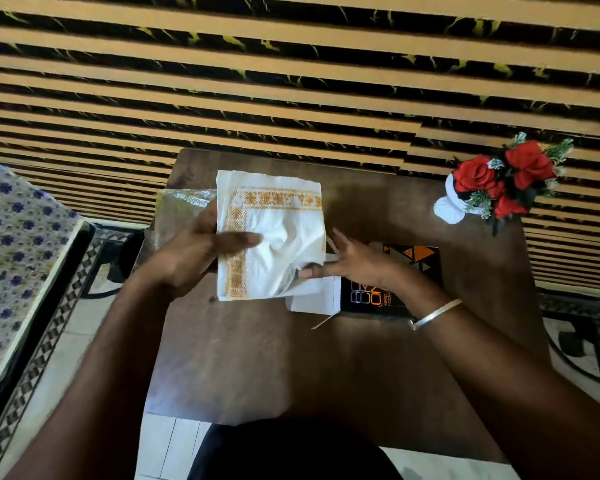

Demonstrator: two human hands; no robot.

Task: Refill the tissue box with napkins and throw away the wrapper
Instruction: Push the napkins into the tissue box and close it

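A stack of white napkins (274, 233) with an orange patterned border is held above the brown table (257, 358). My left hand (201, 247) grips the stack's left side, thumb across the front. Clear plastic wrapper (182, 202) shows behind that hand, at the stack's left. My right hand (347, 261) pinches the stack's lower right corner, other fingers spread. The black tissue box (406, 271) with orange triangles lies on the table under my right hand, its white end flaps (314, 299) open toward the left.
A white vase with red artificial roses (499, 181) stands at the table's back right corner. A striped black and tan wall rises behind. A blue-flowered cloth (11, 254) covers furniture at the left. Chair frames stand on the tiled floor on both sides.
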